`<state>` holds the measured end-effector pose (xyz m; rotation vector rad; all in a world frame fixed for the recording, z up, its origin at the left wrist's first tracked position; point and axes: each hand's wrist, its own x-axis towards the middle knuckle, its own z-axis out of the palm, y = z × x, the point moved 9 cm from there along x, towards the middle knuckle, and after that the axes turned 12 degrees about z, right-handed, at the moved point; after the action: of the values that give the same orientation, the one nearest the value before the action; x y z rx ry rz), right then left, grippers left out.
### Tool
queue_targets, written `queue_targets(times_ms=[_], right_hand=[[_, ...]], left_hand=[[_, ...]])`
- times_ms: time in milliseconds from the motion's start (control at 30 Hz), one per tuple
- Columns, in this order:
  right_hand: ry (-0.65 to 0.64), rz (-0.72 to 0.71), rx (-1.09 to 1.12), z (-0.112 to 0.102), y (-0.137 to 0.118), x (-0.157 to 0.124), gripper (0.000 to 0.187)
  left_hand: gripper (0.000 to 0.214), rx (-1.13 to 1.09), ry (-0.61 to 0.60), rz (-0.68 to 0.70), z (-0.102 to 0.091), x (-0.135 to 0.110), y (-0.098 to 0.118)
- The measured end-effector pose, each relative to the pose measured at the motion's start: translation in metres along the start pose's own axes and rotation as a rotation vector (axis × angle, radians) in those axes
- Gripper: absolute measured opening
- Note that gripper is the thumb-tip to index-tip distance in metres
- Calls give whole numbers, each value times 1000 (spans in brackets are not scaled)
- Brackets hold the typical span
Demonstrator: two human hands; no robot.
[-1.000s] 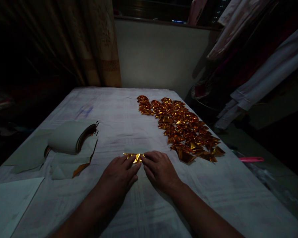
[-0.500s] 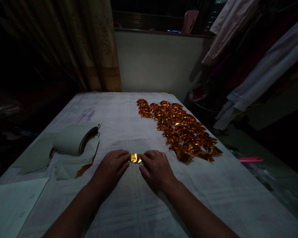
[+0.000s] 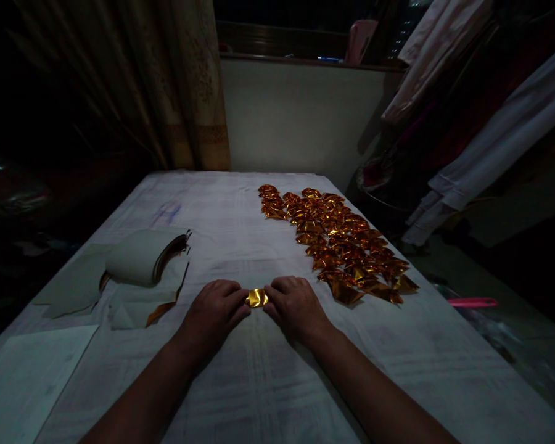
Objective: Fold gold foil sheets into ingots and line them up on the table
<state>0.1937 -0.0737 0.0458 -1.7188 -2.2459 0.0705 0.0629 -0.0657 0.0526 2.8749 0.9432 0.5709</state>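
Note:
A small folded piece of gold foil paper (image 3: 256, 298) lies on the white table (image 3: 268, 382) between my two hands. My left hand (image 3: 214, 311) has its fingers curled and pinches the foil's left side. My right hand (image 3: 294, 305) is curled the same way and pinches its right side. To the right, a long spread of several folded gold foil pieces (image 3: 340, 240) runs from the table's far middle toward its right edge.
A curled stack of grey-backed foil sheets (image 3: 141, 262) lies at the left, with flat sheets (image 3: 74, 283) under and beside it. A pale sheet (image 3: 23, 376) sits at the near left corner. Curtains hang behind the table. Clothes hang at the right.
The foil has gone from a wide flat strip to a small compact fold. Both hands drew closer together around it and their fingers curled in.

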Motion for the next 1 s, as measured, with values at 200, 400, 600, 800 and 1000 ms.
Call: queue_targets(times_ms=[200,400,600,800,1000], right_hand=[[34,3,31,2,1,-1,15],[31,-19,167,0,6,-8,20],[49,75,326,1,17,-7,10],[52,166,234,2,17,2,13],[11,233,85,5,17,14,18]], left_hand=[[17,4,8,-11,-2,0,2],[22,-27,51,-14,-3,-3,1],[27,-123,27,-66,1,-6,-4],[24,-130,38,-141,0,-6,-8],[17,-100,87,-230,1,-8,-13]])
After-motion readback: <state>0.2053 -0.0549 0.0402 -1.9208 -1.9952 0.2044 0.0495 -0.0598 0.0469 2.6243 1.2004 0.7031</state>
